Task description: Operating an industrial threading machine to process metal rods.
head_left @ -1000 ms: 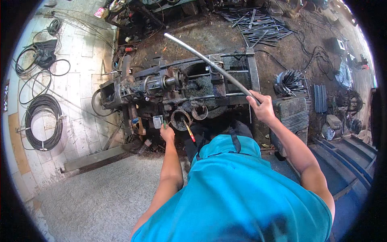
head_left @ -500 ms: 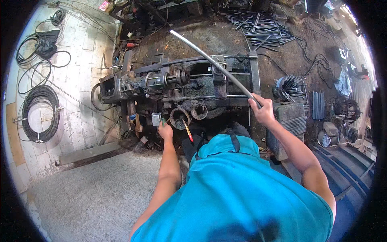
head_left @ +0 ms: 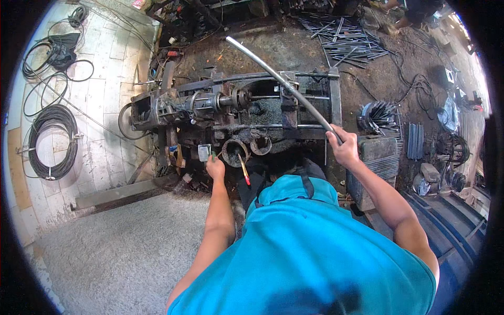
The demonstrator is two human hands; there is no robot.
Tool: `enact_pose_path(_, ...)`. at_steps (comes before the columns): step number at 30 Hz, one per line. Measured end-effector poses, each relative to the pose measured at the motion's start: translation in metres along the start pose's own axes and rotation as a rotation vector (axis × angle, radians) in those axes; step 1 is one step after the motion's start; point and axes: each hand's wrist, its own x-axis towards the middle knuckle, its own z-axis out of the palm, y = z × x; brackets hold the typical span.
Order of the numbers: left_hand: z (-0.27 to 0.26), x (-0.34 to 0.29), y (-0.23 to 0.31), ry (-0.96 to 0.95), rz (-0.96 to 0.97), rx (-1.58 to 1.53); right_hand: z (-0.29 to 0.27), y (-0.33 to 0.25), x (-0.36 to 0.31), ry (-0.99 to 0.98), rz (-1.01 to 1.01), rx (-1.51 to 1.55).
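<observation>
My right hand (head_left: 344,148) is closed round the lower end of a long, bright metal rod (head_left: 289,85). The rod slants up and left over a dark, greasy machine (head_left: 205,103) with a spindle and two rails. Beside a small grey box with a clear cover (head_left: 205,153), low on the machine's front, is my left hand (head_left: 216,168). Its fingers are closed at a small green part by the box; their tips are partly hidden. A brush with a red-tipped handle (head_left: 246,176) stands in a round metal pot (head_left: 231,155) right of that hand.
Several metal rods lie in a pile (head_left: 341,39) at the far right. A bundle of short rods (head_left: 379,115) and a dark metal box (head_left: 371,152) stand near my right arm. Coiled cable (head_left: 34,147) lies left. Another person (head_left: 407,18) is at the top right.
The rod and both hands stay nearly where they were; the whole view has shifted slightly. A person has come into sight at the top right.
</observation>
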Motion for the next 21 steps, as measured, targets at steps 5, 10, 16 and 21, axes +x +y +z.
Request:
enact_pose_path(5, 0.001, 0.000, 0.006, -0.036, -0.015, 0.023, -0.004, 0.000, 0.002, -0.005, 0.001, 0.004)
enact_pose_path(10, -0.001, 0.003, -0.002, -0.033, -0.008, 0.031, -0.002, -0.019, 0.010, -0.039, 0.018, -0.019)
enact_pose_path(16, -0.006, -0.009, 0.027, -0.110, -0.079, -0.034, 0.000, -0.008, 0.009, 0.026, -0.081, -0.149)
enact_pose_path(21, -0.010, 0.001, 0.007, -0.035, 0.000, 0.109, 0.002, -0.015, 0.013, -0.015, -0.156, -0.133)
